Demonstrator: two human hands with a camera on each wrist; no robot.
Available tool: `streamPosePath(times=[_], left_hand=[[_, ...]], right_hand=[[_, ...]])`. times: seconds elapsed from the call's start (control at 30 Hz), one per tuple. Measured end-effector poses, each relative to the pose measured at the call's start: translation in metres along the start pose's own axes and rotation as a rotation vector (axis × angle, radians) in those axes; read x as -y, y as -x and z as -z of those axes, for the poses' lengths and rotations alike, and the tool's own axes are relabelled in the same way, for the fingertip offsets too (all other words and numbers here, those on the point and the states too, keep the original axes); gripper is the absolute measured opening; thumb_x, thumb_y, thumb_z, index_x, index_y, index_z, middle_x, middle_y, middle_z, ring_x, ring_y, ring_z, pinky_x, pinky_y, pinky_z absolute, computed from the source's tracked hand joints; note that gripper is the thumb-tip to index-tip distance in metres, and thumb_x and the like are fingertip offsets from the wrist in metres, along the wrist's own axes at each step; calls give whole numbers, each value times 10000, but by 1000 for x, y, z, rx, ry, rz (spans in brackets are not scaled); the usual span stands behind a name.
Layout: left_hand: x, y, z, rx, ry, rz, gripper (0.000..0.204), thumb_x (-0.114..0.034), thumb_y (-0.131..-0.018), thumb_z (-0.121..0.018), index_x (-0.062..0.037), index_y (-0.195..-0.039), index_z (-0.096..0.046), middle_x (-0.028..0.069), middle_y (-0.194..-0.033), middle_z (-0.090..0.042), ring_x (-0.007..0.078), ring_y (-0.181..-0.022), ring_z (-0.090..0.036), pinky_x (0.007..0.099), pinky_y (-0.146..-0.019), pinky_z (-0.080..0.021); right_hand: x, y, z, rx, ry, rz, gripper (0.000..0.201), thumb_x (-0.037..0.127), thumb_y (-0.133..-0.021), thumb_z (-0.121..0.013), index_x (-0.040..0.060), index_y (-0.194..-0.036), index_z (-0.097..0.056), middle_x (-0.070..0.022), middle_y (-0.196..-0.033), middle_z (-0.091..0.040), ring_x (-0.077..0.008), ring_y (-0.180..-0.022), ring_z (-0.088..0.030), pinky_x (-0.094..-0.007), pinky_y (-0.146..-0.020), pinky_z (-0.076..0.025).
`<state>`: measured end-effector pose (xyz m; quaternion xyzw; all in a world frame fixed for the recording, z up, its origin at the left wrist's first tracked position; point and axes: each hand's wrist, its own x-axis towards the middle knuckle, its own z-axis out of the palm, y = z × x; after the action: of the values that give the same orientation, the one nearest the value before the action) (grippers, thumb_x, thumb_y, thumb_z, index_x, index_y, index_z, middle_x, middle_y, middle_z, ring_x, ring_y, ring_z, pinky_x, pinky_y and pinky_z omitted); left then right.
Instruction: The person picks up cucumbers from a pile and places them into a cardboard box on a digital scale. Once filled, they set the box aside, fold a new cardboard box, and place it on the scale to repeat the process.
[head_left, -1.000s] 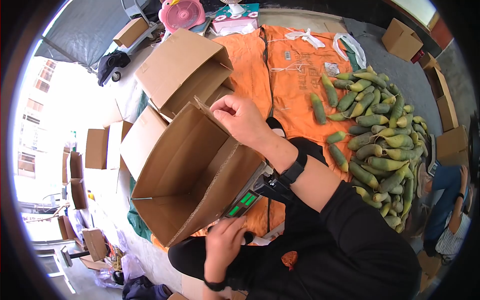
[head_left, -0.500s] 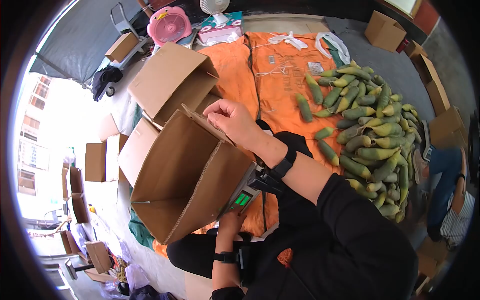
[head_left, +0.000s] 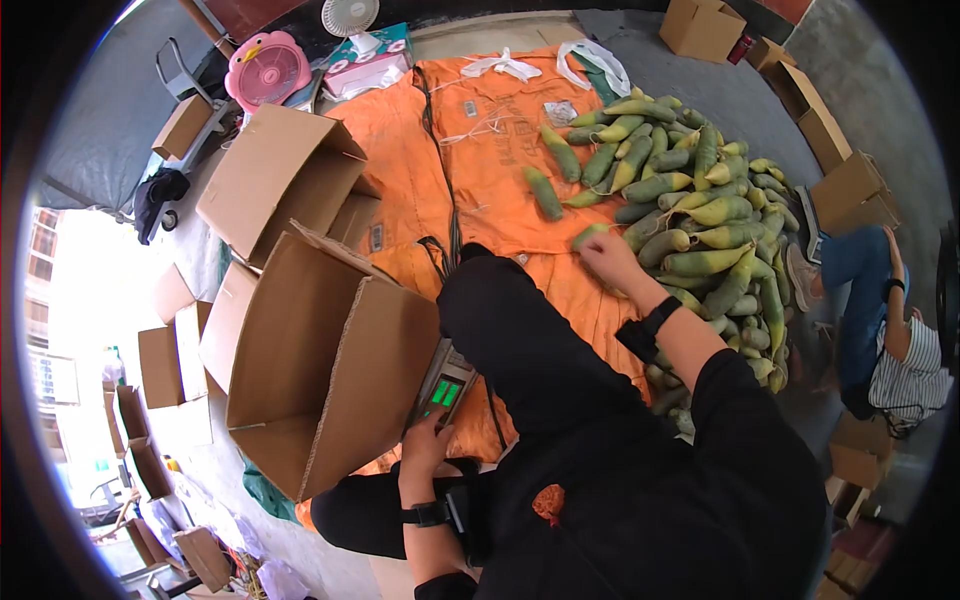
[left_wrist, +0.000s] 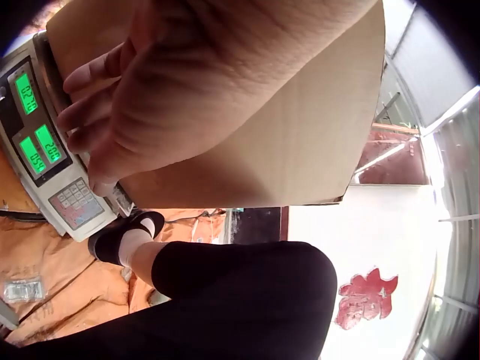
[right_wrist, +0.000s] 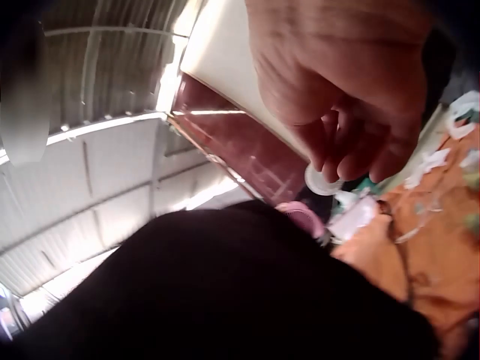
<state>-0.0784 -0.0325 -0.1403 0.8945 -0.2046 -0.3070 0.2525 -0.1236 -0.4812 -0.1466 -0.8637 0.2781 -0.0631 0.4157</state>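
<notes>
My left hand (head_left: 425, 448) is low at the scale (head_left: 440, 392), its fingers extended. In the left wrist view, the scale's green displays (left_wrist: 37, 142) are lit beside those fingers, which lie close to the wall of a large cardboard box. That open box (head_left: 375, 370) sits tilted over the scale. My right hand (head_left: 612, 265) is above the near left edge of a heap of green radishes (head_left: 720, 235), overlapping one radish (head_left: 588, 236) in the head view. From the right wrist, the right hand (right_wrist: 349, 90) shows loosely bent fingers with nothing between them.
A second cardboard box (head_left: 285, 180) stands behind the first, with more boxes (head_left: 160, 365) to the left. Orange sheeting (head_left: 500, 180) covers the ground. At the back are a pink fan (head_left: 268, 68) and a white fan (head_left: 350, 22). Another person (head_left: 890, 330) sits at the right.
My right hand has left the box's top edge and moved right to the radish heap. The left hand came in to the scale and has stayed there. The head view has shifted right.
</notes>
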Motion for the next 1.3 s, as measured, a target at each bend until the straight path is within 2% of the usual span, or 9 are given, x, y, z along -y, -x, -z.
streamPosePath(times=[0.07,0.13,0.2,0.27,0.4,0.77,1.0,1.2,1.3], left_hand=[[4,-3,-3,-7,-16,-7,383,-206,-784,-665,-86,-1145,-623,180,-881,-669,335,-825,-649,414,-745,-506],[-4,-1,0,23,-43,32,359,-206,-793,-659,-87,-1130,-630,185,-884,-670,330,-829,-654,406,-741,-509],[-13,-5,2,36,-46,50,348,-205,-795,-658,-87,-1121,-633,186,-890,-671,329,-831,-655,404,-744,-510],[-15,-6,-1,49,-48,77,338,-204,-797,-656,-86,-1113,-637,186,-897,-672,327,-833,-657,401,-747,-511],[-14,-7,-4,57,-10,116,330,-199,-791,-650,-85,-1100,-641,182,-945,-669,330,-865,-651,402,-765,-510],[2,0,-9,89,-101,208,339,-252,-796,-625,-89,-1093,-624,186,-984,-653,360,-945,-612,444,-804,-491],[17,-3,-25,13,-149,123,355,-248,-797,-636,-99,-1119,-625,150,-921,-664,331,-900,-630,422,-787,-497],[5,-1,-18,24,-155,86,379,-248,-808,-625,-120,-1165,-611,148,-952,-652,331,-910,-624,428,-781,-496],[-7,0,-7,-2,-102,70,370,-245,-815,-619,-122,-1164,-611,151,-967,-648,331,-923,-620,425,-784,-494]], right_hand=[[-46,17,6,-112,156,-104,206,200,-806,-587,4,-820,-651,-161,-772,-637,-296,-737,-627,-388,-674,-486],[-118,23,13,-245,152,-140,163,143,-807,-599,-10,-827,-651,-120,-739,-641,-239,-642,-608,-360,-600,-477],[-185,22,29,-327,-57,-401,154,136,-846,-573,24,-912,-655,-85,-703,-625,-194,-590,-585,-328,-518,-460],[-176,33,63,-420,-277,-640,212,137,-881,-559,48,-1069,-602,-46,-659,-571,-151,-533,-530,-291,-432,-404],[-223,41,90,-642,-768,-733,509,146,-889,-598,133,-1341,-364,-27,-684,-507,-143,-502,-470,-286,-408,-363],[-275,8,97,-466,-951,-835,367,400,-911,-537,256,-1241,-469,25,-899,-582,-142,-659,-526,-306,-532,-446],[-251,5,93,-438,-838,-732,351,402,-953,-486,205,-1242,-516,44,-934,-573,-119,-738,-515,-309,-599,-440],[-210,-8,76,-432,-959,-714,238,353,-958,-472,147,-995,-586,30,-797,-560,-118,-670,-513,-297,-580,-432],[-156,-17,76,-399,-883,-560,200,301,-950,-487,134,-863,-556,23,-695,-517,-109,-573,-479,-274,-528,-406]])
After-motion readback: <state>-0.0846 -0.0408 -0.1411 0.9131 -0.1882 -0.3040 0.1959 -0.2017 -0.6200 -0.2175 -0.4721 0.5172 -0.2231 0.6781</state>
